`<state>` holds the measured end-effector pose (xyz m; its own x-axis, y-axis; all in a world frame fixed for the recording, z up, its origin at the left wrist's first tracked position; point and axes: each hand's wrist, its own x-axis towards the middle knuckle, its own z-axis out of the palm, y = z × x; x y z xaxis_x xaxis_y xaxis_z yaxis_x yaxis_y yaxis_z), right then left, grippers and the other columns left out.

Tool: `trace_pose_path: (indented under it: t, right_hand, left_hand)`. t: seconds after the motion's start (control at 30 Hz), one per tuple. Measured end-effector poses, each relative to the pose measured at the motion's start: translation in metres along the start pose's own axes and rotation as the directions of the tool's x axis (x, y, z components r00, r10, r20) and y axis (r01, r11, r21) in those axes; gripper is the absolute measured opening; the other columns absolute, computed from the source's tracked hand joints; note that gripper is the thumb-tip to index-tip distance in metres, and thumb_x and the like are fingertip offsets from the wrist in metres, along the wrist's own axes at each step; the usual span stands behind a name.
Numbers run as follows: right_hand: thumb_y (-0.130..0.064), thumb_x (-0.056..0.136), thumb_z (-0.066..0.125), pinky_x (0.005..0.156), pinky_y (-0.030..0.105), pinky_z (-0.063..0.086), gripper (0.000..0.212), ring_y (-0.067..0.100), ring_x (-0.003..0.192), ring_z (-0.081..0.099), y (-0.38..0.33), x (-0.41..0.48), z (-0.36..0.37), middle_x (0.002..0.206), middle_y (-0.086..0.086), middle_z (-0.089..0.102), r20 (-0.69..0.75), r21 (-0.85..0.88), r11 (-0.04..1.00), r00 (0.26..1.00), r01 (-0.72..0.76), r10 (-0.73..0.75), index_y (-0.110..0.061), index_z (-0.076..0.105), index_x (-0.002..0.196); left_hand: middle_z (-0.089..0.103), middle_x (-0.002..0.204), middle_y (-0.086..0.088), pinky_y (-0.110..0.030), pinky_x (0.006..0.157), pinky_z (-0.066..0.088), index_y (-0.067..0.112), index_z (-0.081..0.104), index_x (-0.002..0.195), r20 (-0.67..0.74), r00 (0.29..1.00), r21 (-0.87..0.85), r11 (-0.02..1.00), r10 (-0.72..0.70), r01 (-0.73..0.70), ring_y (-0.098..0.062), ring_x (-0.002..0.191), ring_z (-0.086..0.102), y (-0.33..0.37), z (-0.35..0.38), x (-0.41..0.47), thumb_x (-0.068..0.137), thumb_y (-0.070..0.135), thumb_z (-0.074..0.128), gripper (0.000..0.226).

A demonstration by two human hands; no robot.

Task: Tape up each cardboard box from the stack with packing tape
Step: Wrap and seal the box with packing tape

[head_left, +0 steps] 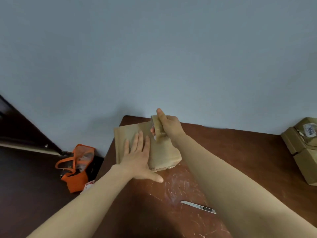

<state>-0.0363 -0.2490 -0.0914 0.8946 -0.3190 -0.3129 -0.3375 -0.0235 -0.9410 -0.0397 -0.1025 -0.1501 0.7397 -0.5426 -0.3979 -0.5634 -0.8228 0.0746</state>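
The left hand [137,158] lies flat, fingers spread, on the cardboard box [145,146] at the worktop's [223,152] far left corner; the right hand [169,126] grips the tape roll [157,127] just above it. Best to press firmly, draw the tape taut along the seam, then smooth it down

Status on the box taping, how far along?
Done: glossy tape seems to show on the near edge of the box. In hand: left hand presses it flat, right hand grips the tape roll above it. Left: finishing this box; the boxes at the right edge may still need tape, cannot tell.
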Motion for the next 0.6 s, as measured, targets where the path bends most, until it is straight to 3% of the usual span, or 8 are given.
trace_pose_path:
  t: [0.07,0.17,0.27,0.33,0.4,0.6]
  right_hand:
    - [-0.076,0.071,0.048,0.096,0.041,0.049,0.082,0.027,0.095,0.067,0.007,0.009,0.001,0.099,0.012,0.071,0.002,-0.042,0.998,0.999,-0.038,0.038,-0.003,0.067,0.102]
    - [-0.054,0.085,0.055,0.101,0.039,0.045,0.050,0.024,0.108,0.063,0.023,0.008,0.000,0.110,0.009,0.068,0.061,-0.025,0.998,0.997,-0.051,0.053,-0.012,0.068,0.108]
    - [-0.045,0.088,0.059,0.091,0.035,0.050,0.037,0.025,0.091,0.065,0.020,-0.003,-0.002,0.095,0.007,0.070,0.028,-0.042,0.999,1.000,-0.006,0.007,-0.009,0.069,0.089]
    - [-0.038,0.092,0.058,0.068,0.031,0.049,0.039,0.023,0.070,0.057,0.013,-0.025,-0.005,0.075,0.012,0.064,-0.019,-0.041,0.999,1.000,0.005,-0.006,-0.004,0.061,0.073]
    - [-0.033,0.096,0.053,0.052,0.029,0.044,0.042,0.023,0.056,0.051,0.012,-0.055,-0.013,0.062,0.014,0.063,0.001,-0.079,0.997,1.000,-0.016,0.016,0.002,0.060,0.075]
    - [-0.028,0.100,0.049,0.045,0.023,0.044,0.039,0.020,0.042,0.054,0.063,-0.098,-0.009,0.055,0.015,0.062,-0.015,0.066,0.980,0.981,-0.189,0.191,-0.004,0.060,0.071]
  left_hand:
    - [-0.035,0.151,-0.016,-0.053,0.115,-0.014,0.010,-0.027,0.146,-0.084,0.996,0.008,1.000,-0.020,0.021,-0.027,0.138,-0.037,-0.004,0.008,0.004,0.065,0.082,0.053,0.136]
    - [-0.025,0.156,-0.015,-0.053,0.116,-0.010,0.011,-0.022,0.149,-0.166,0.985,0.016,0.998,-0.050,0.053,-0.028,0.143,-0.027,-0.004,0.015,0.010,0.076,0.080,0.041,0.119]
    - [-0.020,0.158,-0.015,-0.054,0.117,-0.006,0.012,-0.017,0.151,-0.188,0.981,0.045,0.997,-0.055,0.065,-0.028,0.145,-0.022,-0.004,0.018,0.012,0.076,0.082,0.039,0.117]
    - [-0.019,0.158,-0.014,-0.054,0.117,-0.006,0.012,-0.015,0.151,-0.184,0.981,0.033,0.997,-0.058,0.065,-0.028,0.145,-0.020,-0.004,0.018,0.012,0.076,0.082,0.040,0.116]
    - [-0.018,0.158,-0.014,-0.053,0.117,-0.007,0.013,-0.014,0.151,-0.191,0.980,0.027,0.998,-0.057,0.063,-0.028,0.145,-0.020,-0.004,0.018,0.013,0.075,0.082,0.040,0.116]
    - [-0.020,0.158,-0.013,-0.052,0.117,-0.008,0.013,-0.015,0.151,-0.177,0.983,0.025,0.998,-0.058,0.063,-0.027,0.145,-0.021,-0.002,0.017,0.012,0.075,0.082,0.040,0.116]
